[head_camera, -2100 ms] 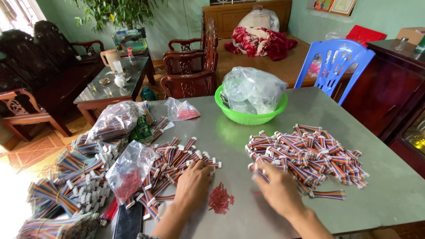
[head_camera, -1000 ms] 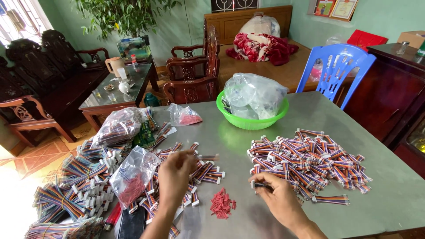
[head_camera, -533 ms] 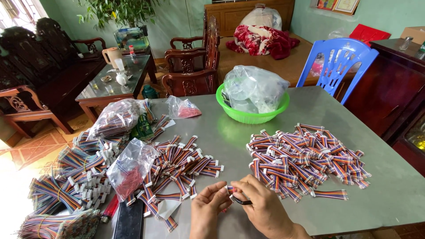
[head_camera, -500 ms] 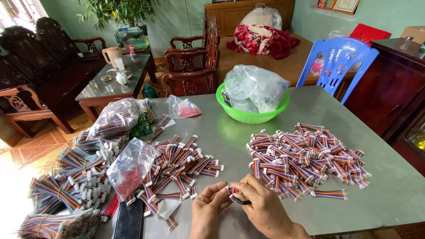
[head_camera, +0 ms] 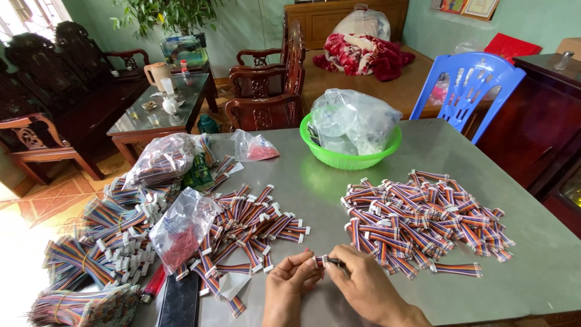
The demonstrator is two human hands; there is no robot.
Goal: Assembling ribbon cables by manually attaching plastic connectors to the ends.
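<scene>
Both hands pinch one short rainbow ribbon cable point(head_camera: 321, 260) between them: left hand point(head_camera: 290, 287) and right hand point(head_camera: 366, 284) fingertips clamped on it.

Bare tabletop point(head_camera: 321, 200) between cable piles point(head_camera: 423, 218)

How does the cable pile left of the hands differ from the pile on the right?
The left cable pile lies looser and more spread out, with a clear plastic bag resting on its edge; the right cable pile is denser and heaped, with nothing on it. The left pile sits beside bundled ribbon cables; the right pile stands alone on the grey table. Both hold short rainbow-striped cables with white end plugs.
</scene>
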